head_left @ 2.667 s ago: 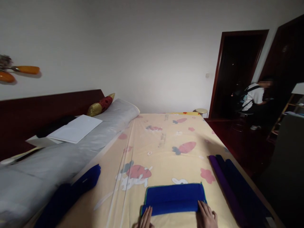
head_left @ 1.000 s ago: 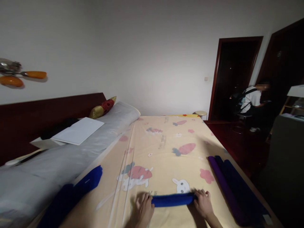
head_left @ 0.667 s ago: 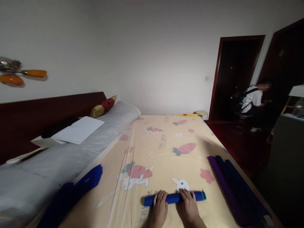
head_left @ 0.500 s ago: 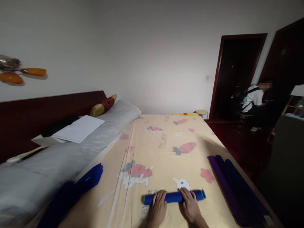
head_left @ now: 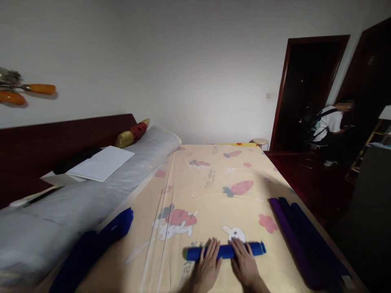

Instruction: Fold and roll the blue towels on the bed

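Both hands lay flat with fingers spread and no closed grip, the left hand [head_left: 208, 266] and the right hand [head_left: 244, 264] pressing side by side on the tightly rolled blue cloth [head_left: 224, 251], which lay crosswise near the front edge of the bed's pale yellow cartoon-print sheet [head_left: 210, 183]. To the right, near the bed's edge, lay long rolled purple and dark blue cloths [head_left: 297, 240], and to the left a heap of dark blue fabric [head_left: 94, 244] beside a grey bolster [head_left: 91, 195]. A person in a white shirt [head_left: 330, 124] sat by the dark doorway.

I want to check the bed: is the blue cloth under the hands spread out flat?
No, the blue cloth is a tight roll, with the left hand and right hand pressing on it.
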`<state>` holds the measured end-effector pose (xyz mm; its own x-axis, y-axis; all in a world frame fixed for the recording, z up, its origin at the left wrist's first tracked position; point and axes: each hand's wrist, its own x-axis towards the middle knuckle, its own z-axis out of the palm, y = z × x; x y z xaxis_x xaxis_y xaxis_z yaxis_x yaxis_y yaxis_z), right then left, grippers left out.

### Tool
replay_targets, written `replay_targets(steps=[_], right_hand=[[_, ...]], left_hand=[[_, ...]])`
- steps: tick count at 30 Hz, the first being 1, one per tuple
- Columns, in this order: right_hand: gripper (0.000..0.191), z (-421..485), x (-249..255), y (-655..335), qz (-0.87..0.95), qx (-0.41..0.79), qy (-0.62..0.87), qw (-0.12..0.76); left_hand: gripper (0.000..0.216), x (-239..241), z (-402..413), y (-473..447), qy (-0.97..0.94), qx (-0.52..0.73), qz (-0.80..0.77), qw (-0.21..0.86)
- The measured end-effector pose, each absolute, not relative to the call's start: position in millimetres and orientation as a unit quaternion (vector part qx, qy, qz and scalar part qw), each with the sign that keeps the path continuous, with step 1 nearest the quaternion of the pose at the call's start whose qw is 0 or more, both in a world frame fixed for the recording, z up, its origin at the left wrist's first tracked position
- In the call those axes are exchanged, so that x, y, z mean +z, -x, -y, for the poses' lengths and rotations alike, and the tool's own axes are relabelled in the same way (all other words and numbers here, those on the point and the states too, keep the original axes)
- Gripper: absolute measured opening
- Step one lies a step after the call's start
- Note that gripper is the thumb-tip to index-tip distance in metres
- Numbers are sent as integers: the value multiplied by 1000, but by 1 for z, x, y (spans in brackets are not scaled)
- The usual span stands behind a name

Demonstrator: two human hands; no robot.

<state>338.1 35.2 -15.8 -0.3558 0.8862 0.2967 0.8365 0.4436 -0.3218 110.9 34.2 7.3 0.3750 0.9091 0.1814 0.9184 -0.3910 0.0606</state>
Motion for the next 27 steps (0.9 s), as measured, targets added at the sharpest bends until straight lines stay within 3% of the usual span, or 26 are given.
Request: replay_targets(steps=[7,12,21,27], right_hand=[[58,-25,-27,-417,759,52,613,212],[58,-30,-9,-413,731,138,632,217],[42,-58,72,-428,704,268,594,283],[15,-64,170,-417,709,317,510,370]], left_hand=[[60,18,-32,-52,759,-56,649,-14],[64,20,-42,-61,732,-28,680,-30],[49,9,-51,-35,770,-103,624,82],[51,6,-45,-71,747,-173,642,26]])
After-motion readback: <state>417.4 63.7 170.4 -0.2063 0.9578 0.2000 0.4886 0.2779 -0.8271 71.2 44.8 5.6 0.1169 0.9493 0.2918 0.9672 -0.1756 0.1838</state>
